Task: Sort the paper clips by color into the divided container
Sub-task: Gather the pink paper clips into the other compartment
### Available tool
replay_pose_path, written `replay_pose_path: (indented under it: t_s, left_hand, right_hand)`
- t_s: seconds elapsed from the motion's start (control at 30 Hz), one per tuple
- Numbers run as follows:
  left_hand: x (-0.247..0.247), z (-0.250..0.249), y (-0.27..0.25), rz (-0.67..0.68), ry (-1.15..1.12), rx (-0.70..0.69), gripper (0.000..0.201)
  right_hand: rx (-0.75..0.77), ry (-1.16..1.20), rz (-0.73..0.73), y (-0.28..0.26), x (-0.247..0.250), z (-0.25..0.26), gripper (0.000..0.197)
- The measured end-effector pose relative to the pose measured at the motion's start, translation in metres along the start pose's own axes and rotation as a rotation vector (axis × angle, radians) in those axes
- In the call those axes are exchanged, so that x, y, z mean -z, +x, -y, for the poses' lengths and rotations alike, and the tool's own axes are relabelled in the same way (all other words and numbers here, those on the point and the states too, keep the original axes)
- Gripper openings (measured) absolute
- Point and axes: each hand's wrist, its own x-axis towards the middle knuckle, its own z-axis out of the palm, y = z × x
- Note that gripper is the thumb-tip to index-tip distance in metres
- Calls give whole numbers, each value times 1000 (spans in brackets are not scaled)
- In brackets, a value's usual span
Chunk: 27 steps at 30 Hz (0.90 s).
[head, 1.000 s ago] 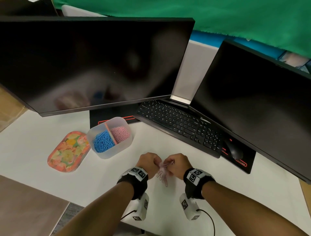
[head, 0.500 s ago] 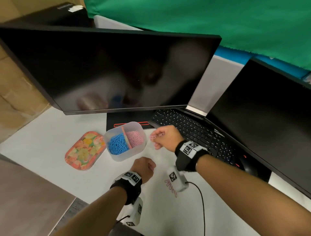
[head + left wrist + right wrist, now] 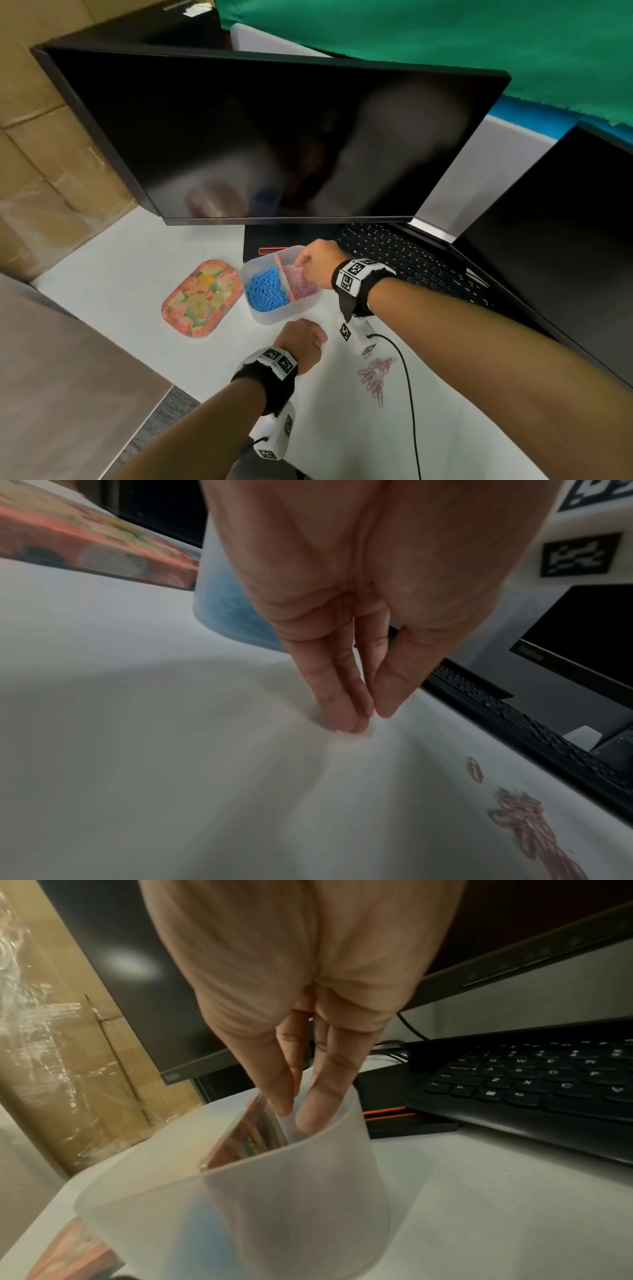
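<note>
A translucent divided container (image 3: 274, 317) holds blue paper clips (image 3: 265, 291) in its left half and pink paper clips (image 3: 303, 286) in its right half. My right hand (image 3: 305, 265) hovers over the pink half. In the right wrist view its thumb and fingers (image 3: 298, 1112) reach inside the container wall (image 3: 274, 1204), slightly apart, with no clip visible between them. My left hand (image 3: 308, 339) sits on the table just in front of the container; its straight fingertips (image 3: 366, 721) touch the surface and hold nothing. A loose pile of pink clips (image 3: 375, 375) (image 3: 524, 818) lies to its right.
A floral lid (image 3: 200, 298) lies left of the container. A black keyboard (image 3: 411, 260) and two dark monitors (image 3: 274, 137) stand behind. A black cable (image 3: 409, 394) runs across the table beside the pink pile. Cardboard boxes (image 3: 41, 154) stand at the left.
My right hand carried a pink clip from the pile to the container's pink half; the clip no longer shows in its fingers. My left hand shifted slightly towards the container.
</note>
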Motion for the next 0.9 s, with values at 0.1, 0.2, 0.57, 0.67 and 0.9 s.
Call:
replay_pose_path:
  t_s: [0.1, 0.2, 0.57, 0.67, 0.9]
  left_hand:
    - [-3, -5, 5, 21, 35, -28, 31]
    - [-11, -9, 10, 67, 62, -53, 36]
    - [-51, -43, 10, 176, 411, -281, 55]
    - [-59, -48, 6, 201, 437, -375, 42]
    - [-66, -44, 1, 138, 464, -423, 39]
  right_hand:
    - [17, 94, -29, -14, 10, -18, 29]
    - [-8, 142, -137, -41, 15, -60, 29]
    - [103, -284, 119, -149, -60, -170, 56]
    - [125, -181, 81, -160, -72, -177, 47]
    - [-132, -31, -9, -173, -67, -196, 50]
